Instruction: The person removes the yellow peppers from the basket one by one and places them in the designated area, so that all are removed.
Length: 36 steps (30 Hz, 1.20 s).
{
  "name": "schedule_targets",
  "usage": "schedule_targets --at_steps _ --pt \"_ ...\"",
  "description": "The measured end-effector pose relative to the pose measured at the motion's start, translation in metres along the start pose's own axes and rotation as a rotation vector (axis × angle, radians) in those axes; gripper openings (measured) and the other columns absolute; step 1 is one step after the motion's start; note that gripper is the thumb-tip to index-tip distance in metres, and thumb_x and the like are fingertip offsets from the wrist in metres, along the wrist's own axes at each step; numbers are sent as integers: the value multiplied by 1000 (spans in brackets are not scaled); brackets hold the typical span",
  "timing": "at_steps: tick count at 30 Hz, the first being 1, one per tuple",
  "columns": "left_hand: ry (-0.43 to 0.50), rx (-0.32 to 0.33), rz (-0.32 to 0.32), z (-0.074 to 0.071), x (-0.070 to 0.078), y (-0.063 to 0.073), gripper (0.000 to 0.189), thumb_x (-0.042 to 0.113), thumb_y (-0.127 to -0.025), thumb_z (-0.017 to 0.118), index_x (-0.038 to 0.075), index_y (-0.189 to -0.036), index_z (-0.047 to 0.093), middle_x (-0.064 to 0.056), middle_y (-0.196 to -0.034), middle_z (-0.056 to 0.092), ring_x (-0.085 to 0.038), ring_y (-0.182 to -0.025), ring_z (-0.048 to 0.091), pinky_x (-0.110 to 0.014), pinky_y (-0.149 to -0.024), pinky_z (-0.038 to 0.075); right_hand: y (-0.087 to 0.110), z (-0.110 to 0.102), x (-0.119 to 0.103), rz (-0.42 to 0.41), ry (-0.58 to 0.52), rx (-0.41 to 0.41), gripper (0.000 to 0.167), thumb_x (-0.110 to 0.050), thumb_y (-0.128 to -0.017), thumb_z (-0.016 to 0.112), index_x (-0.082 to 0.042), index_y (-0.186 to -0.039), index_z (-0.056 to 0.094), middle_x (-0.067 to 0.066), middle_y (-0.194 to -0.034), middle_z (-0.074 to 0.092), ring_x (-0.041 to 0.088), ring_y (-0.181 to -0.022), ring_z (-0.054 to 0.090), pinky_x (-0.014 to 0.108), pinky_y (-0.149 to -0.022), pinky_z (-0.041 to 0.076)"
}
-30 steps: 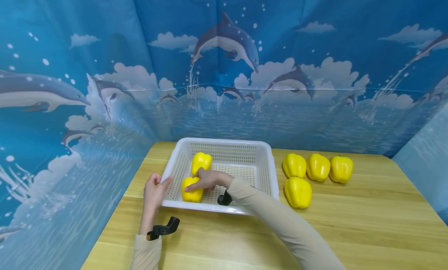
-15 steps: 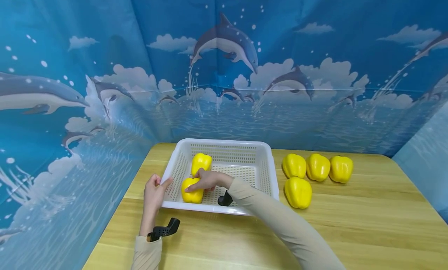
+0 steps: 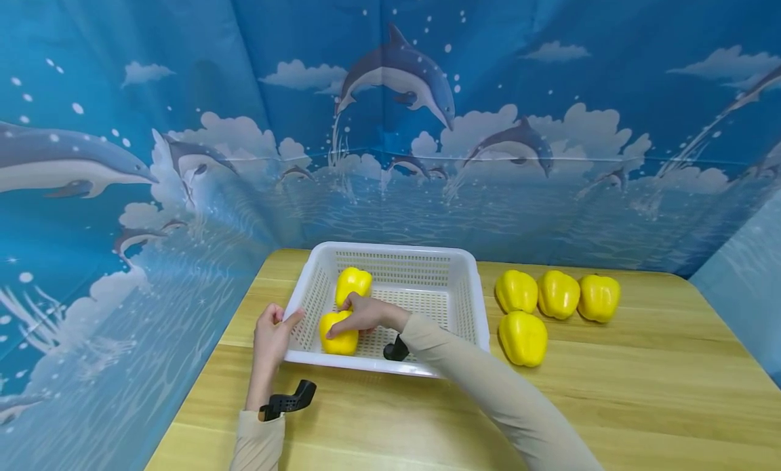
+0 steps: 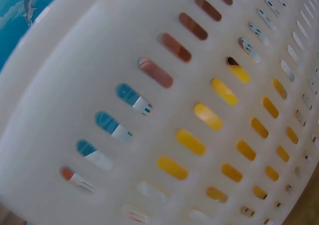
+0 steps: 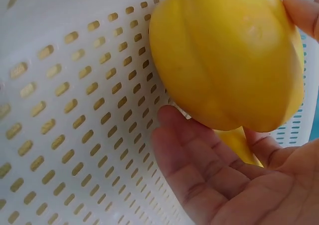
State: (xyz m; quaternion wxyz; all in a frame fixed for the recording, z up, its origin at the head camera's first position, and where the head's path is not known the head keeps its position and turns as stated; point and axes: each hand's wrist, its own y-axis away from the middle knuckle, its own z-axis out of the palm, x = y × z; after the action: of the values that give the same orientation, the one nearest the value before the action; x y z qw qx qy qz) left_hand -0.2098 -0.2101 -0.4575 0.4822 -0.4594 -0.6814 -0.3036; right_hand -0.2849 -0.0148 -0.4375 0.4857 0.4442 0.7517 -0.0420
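Observation:
A white perforated plastic basket (image 3: 381, 364) stands on the wooden table. My left hand (image 3: 270, 337) holds its left rim, thumb toward the inside; in the left wrist view the slotted basket wall (image 4: 75, 85) fills the picture and the hand is largely out of sight. Inside the basket, my right hand (image 3: 370, 313) grips a yellow bell pepper (image 3: 339, 342) near the front left corner. The right wrist view has the thumb and fingers (image 5: 194, 165) around this pepper (image 5: 224, 60), several fingers spread loosely below. Just behind lies a second yellow bell pepper (image 3: 353, 284).
Several more yellow bell peppers (image 3: 523, 339) sit on the table (image 3: 641, 390) to the right of the basket, most in a row toward the back. A blue dolphin-print curtain (image 3: 390, 132) hangs behind. Black wrist cameras (image 3: 289, 400) are strapped to both wrists.
The head view has shifted slightly. Both hands, the basket and the peppers keep their places relative to one another.

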Motion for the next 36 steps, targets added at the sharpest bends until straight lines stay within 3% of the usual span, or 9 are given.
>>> schedule_targets --at_steps 9,18,29,36 --pt "10 -4 -5 1 1 -1 37 26 -90 66 7 -83 35 -8 -78 33 -24 -80 47 -27 -57 28 -1 -2 5 -32 7 3 64 -43 -72 79 -10 -115 44 7 -103 51 18 -86 52 29 -70 47" --pt "15 6 -2 2 -1 -1 37 26 -90 66 8 -82 35 -10 -81 40 -25 -80 50 -26 -57 32 0 -3 8 -30 1 -4 72 -45 -74 77 -5 -125 45 5 -105 51 20 -93 51 32 -78 45" --pt "4 -1 -4 1 -1 0 36 25 -90 65 7 -84 35 -11 -82 40 -26 -81 51 -27 -58 32 5 -8 8 -38 41 -1 60 -45 -74 78 -11 -116 50 2 -101 54 18 -92 52 33 -81 43" --pt "1 -1 -8 2 -2 -1 36 25 -89 66 6 -85 36 -10 -82 38 -25 -81 49 -26 -56 30 9 -13 5 -96 14 37 56 -42 -75 77 -12 -113 49 5 -98 54 19 -87 51 31 -72 44"
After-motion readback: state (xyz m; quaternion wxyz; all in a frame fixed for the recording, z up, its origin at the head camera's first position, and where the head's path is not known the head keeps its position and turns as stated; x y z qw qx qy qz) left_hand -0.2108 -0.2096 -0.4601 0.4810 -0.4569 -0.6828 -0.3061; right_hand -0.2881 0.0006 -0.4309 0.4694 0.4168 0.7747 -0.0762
